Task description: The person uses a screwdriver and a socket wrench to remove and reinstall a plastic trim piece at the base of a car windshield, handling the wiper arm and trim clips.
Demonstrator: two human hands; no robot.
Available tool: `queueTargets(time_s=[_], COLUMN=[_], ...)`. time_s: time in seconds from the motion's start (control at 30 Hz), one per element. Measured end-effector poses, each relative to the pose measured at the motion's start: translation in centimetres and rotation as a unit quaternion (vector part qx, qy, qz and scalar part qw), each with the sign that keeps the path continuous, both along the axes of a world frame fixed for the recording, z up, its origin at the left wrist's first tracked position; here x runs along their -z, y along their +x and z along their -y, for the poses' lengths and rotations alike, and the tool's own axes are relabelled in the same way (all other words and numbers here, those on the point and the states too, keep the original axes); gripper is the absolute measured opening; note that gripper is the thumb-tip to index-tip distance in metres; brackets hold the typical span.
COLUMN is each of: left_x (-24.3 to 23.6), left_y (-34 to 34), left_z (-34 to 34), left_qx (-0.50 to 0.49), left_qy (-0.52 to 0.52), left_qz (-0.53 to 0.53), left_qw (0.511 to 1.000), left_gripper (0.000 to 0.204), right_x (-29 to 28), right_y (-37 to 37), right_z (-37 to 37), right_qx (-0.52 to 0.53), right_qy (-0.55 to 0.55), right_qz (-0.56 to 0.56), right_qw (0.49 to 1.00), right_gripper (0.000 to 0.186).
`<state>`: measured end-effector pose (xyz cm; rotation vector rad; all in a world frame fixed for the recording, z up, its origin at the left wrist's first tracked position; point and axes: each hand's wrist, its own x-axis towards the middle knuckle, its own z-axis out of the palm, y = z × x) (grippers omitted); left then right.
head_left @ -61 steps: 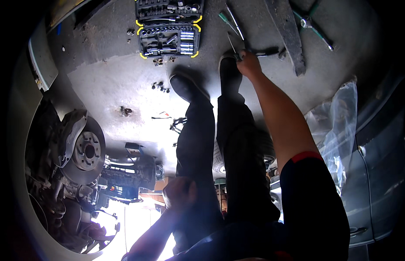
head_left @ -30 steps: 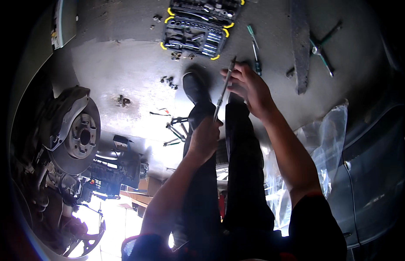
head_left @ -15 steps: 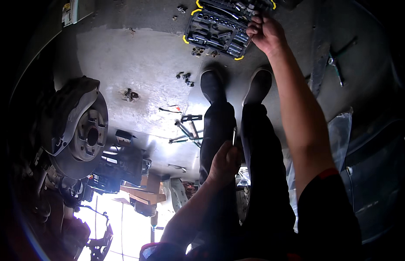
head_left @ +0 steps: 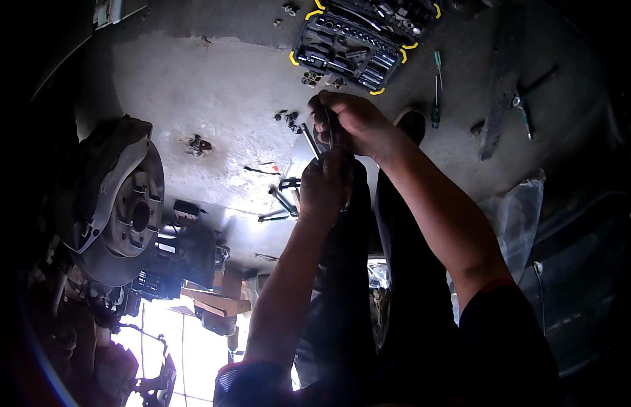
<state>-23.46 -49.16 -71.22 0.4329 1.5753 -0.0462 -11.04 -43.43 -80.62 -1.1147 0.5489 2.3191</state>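
My left hand (head_left: 319,186) is closed around a slim metal rod (head_left: 308,139), whose shiny end points up and to the left. Just above it, my right hand (head_left: 349,122) has its fingers curled round a thin dark piece, partly hidden and too unclear to name, very close to my left hand. Beyond both hands lies an open socket set case (head_left: 342,51) with yellow corner latches. Small dark hardware pieces (head_left: 288,121) sit on the floor beside the hands, and further tools (head_left: 281,203) lie behind my left wrist. A green-handled screwdriver (head_left: 436,98) is to the right.
At left is a car's brake disc and caliper (head_left: 129,203). A cross-shaped wrench (head_left: 522,102), a dark flat bar (head_left: 491,132) and clear plastic sheeting (head_left: 519,210) are at right. My legs and shoes (head_left: 410,122) stand below me; cardboard (head_left: 227,285) lies at lower left.
From half a second ago, my right hand has come down and left from the socket case to my left hand. My left hand has risen with the rod, which now tilts leftward.
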Motion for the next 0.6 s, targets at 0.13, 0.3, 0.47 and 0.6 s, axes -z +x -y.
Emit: queueTargets(time_s=[0.13,0.3,0.47,0.6], left_x=[0.2,-2.3,-4.5,-4.5], left_y=[-2.3,-3.2,-4.7,-4.8], left_z=[2.2,11.5,10.9,9.1], left_qx=[0.275,0.398,0.033,0.019], left_qy=[0.219,0.289,-0.008,-0.062], left_qz=[-0.047,-0.017,-0.008,-0.07], left_qw=[0.935,0.871,0.999,0.995], left_gripper=[0.022,0.017,0.027,0.035], right_x=[0.5,10.2,17.6,20.2], right_y=[-1.8,7.9,6.5,2.8], right_z=[0.0,-6.8,-12.2,-15.0], right_qx=[-0.004,0.199,-0.057,-0.236], right_qy=[-0.008,0.025,0.172,0.275], right_qz=[0.092,0.334,0.466,0.673], right_qw=[0.996,0.921,0.866,0.645], right_gripper=[0.016,0.017,0.02,0.015])
